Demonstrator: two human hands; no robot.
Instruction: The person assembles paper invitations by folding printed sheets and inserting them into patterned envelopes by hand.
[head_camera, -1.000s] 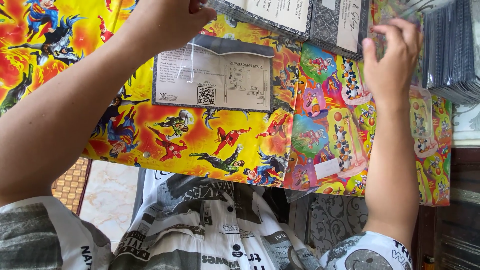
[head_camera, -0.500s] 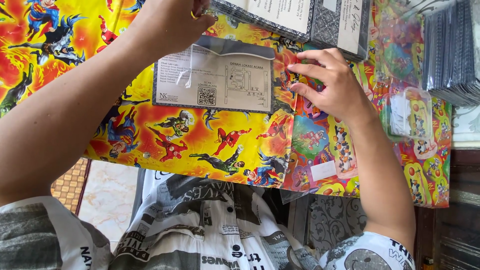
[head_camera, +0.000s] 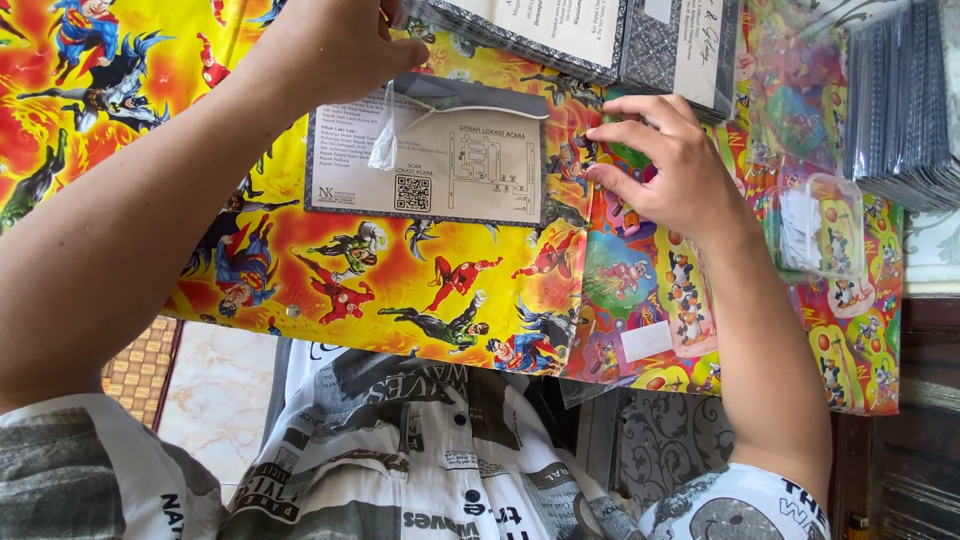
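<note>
Card (head_camera: 440, 165) lies flat; our left hand (head_camera: 335, 45) pinches its plastic sleeve (head_camera: 400, 130), right hand (head_camera: 665, 165) fingers together, touching card's edge.

floor: pale marble tile (head_camera: 215, 395) | woven mat (head_camera: 140, 365) | daylight
</note>
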